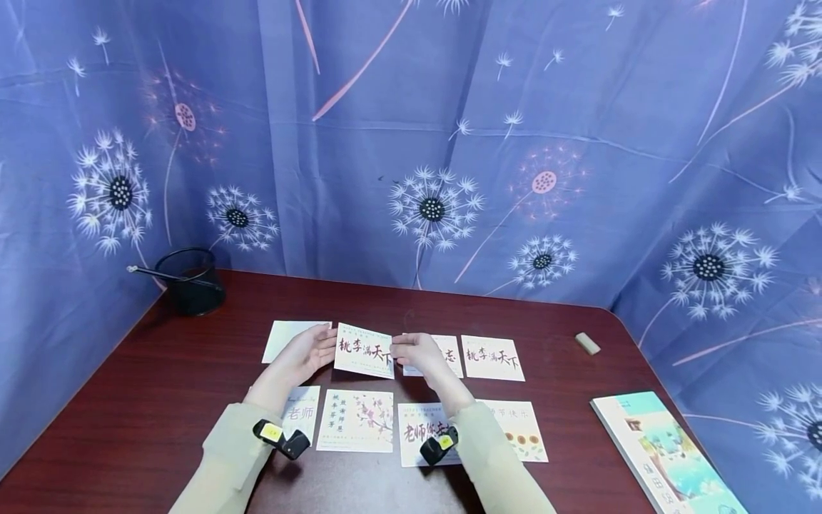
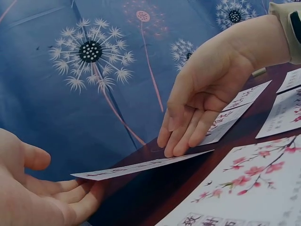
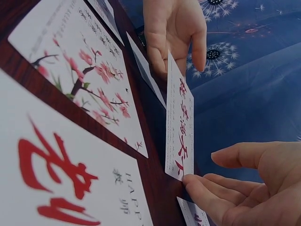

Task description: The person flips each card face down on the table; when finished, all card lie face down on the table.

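Observation:
A white greeting card (image 1: 364, 350) with red handwritten characters stands slightly tilted in the back row, between my two hands. My left hand (image 1: 307, 355) is at its left edge, fingers extended; in the left wrist view those fingers (image 2: 87, 200) lie under the card's end and the thumb stays apart. At the opposite edge, my right hand (image 1: 424, 355) touches the card with its fingertips. The right wrist view shows the right thumb (image 3: 237, 155) clear of the card, and a gap between the card and the tabletop.
Several other greeting cards lie in two rows, including a blossom card (image 1: 356, 421) and a sunflower card (image 1: 516, 432). A black mesh pen holder (image 1: 195, 293) stands back left on the dark red table (image 1: 115, 400). An eraser (image 1: 587, 343) and a book (image 1: 668, 450) lie right. A dandelion curtain (image 1: 359, 185) hangs behind.

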### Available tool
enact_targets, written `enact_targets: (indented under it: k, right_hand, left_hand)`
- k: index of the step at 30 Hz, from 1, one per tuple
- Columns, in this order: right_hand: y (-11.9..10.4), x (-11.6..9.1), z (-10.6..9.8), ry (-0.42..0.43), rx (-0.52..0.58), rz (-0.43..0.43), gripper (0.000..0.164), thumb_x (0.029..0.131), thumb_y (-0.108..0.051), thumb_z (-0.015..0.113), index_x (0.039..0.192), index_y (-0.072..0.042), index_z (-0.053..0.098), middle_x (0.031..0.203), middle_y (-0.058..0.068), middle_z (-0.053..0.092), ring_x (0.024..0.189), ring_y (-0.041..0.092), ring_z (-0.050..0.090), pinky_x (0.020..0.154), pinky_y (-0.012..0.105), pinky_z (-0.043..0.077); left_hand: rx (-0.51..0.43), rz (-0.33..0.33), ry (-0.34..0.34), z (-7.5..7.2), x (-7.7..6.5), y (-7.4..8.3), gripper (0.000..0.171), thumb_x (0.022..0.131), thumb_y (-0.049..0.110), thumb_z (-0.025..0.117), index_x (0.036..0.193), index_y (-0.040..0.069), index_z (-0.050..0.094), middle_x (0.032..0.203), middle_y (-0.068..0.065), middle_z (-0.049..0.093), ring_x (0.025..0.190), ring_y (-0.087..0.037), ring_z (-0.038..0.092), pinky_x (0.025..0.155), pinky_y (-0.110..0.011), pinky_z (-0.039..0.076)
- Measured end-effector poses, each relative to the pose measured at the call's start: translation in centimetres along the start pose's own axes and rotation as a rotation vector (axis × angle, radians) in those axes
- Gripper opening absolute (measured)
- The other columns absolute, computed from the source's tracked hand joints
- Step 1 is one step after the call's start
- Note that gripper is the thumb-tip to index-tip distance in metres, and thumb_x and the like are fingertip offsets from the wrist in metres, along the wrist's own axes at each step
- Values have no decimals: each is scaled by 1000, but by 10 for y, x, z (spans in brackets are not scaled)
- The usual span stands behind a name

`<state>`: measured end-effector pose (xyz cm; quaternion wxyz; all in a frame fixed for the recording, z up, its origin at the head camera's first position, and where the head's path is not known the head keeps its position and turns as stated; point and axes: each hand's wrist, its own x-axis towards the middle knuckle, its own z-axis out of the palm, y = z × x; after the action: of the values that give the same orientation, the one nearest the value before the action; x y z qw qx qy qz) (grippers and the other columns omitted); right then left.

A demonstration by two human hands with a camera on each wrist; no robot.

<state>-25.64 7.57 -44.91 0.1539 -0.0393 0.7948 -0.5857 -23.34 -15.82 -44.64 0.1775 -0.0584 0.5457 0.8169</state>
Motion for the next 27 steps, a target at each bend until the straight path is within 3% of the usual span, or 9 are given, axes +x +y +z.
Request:
enact_targets:
  k: [6,12,19,27]
  right_hand:
    - [-1,-1,0,5,-5,8,36,91,-8,62,121,12,61,133,27,56,105,31,68,94,37,55]
    - [-7,-4,2,14,12,-2,37,89,-7,62,121,12,61,125,26,62,106,34,67,96,39,54]
    - [-29,-7,23,-35,43,-80,38,91,-8,61,124,11,61,114,27,68,106,36,68,95,39,54]
    - [-46,-3,42,-46,55,-61,37,89,-8,64,121,9,63,112,25,70,102,33,70,90,34,57]
  left_hand:
    - [61,-28,-24,1,1,-2,60,107,22,19,147,-20,5,154,-39,14,145,-47,19,120,-47,22]
    - [61,-36,-25,-1,0,-4,59,107,22,19,148,-18,4,155,-38,14,146,-47,19,120,-47,21]
    - [53,-19,-50,-1,-1,-3,59,107,21,16,148,-18,1,155,-40,10,146,-47,16,120,-47,19]
    - [50,-17,-71,0,1,-3,58,107,22,14,149,-17,4,155,-38,12,146,-45,17,121,-47,18]
